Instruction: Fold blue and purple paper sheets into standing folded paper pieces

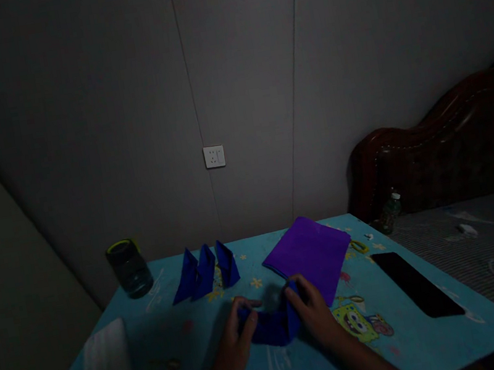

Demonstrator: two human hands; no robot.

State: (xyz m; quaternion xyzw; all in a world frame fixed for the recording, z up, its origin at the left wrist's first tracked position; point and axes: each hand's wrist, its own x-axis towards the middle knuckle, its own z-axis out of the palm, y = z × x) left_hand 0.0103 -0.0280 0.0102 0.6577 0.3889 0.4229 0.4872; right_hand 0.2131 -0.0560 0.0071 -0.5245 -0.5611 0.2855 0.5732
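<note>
The blue folded piece (272,331) is matt, creased paper; the purple sheets (309,255), smooth matt paper; the wall socket (214,157), smooth plastic; the headboard (457,151), glossy and leather-like.

No readable text; small dark marks on white object (106,360) too dim to read.
</note>
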